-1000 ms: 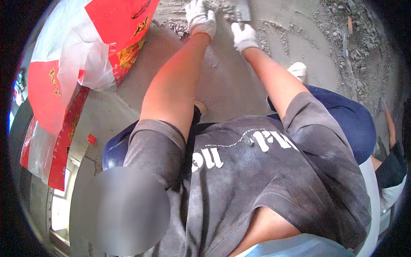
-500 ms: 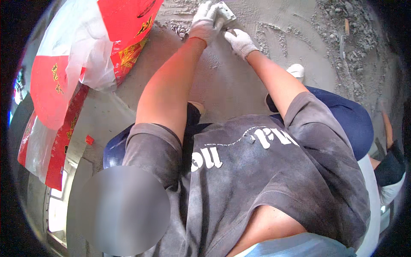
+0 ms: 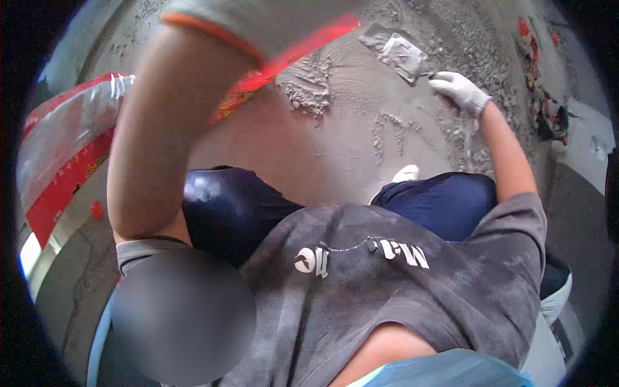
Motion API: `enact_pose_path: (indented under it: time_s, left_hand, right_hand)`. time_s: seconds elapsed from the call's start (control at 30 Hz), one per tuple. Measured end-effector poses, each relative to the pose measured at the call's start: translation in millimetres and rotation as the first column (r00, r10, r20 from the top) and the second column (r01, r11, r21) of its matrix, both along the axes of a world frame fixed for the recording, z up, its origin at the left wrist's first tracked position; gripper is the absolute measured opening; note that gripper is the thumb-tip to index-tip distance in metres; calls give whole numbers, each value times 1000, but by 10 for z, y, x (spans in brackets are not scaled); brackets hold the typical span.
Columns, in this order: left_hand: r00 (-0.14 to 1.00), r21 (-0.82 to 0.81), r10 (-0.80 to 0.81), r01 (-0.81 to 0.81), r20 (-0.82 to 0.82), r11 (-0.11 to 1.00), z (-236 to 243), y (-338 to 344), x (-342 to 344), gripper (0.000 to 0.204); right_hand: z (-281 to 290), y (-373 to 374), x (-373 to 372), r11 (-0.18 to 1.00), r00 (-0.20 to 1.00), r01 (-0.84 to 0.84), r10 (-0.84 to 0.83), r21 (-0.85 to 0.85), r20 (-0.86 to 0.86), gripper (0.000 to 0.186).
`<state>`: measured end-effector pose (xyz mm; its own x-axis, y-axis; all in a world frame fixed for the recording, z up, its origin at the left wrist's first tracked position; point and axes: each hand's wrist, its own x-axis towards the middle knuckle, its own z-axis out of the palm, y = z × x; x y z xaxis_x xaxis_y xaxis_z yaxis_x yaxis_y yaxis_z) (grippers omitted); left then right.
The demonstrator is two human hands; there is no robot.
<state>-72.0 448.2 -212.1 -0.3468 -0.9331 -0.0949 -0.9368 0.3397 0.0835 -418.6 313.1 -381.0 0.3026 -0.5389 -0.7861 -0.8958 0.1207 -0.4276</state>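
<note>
My right hand (image 3: 459, 90), in a white knit glove, is closed around the handle end of a flat trowel (image 3: 379, 37). A pale grey lump of mortar (image 3: 405, 55) lies on the blade, which is over the wet grey floor. My left hand (image 3: 251, 22), gloved with an orange cuff, is raised close to the camera at the top left. It is smeared by motion and cut off by the frame edge, so its fingers do not show. A red plastic strip (image 3: 306, 51) runs beside it; whether the hand touches it, I cannot tell.
Smoothed grey mortar (image 3: 348, 148) with ridges covers the floor ahead of my knees. A rough patch (image 3: 306, 84) lies left of the trowel, and loose rubble (image 3: 496, 71) to the right. Red and clear plastic wrapping (image 3: 71, 174) stands at the left. Red-and-black items (image 3: 551, 119) lie far right.
My hands were together at the top centre; they are now apart. The right has moved right with the trowel; the left has risen leftward toward the camera. The red wrapping has shifted in view.
</note>
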Motion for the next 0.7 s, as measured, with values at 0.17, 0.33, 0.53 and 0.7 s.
enact_pose_path:
  time_s: [0.17, 0.33, 0.53, 0.7]
  left_hand:
    - [926, -269, 371, -342, 66, 900, -245, 233, 685, 32]
    - [881, 12, 464, -467, 98, 884, -532, 17, 958, 29]
    - [850, 58, 498, -496, -171, 867, -688, -55, 1201, 31]
    - [885, 135, 443, -426, -144, 895, -506, 182, 1150, 37]
  right_hand:
    - [923, -193, 291, 996, 999, -50, 50, -80, 0, 26]
    - [1122, -336, 1107, 959, 945, -282, 283, -29, 162, 27]
    - [1129, -200, 2005, 823, 809, -567, 565, -36, 162, 28]
    - [1152, -131, 2365, 780, 777, -625, 625, -30, 76, 34]
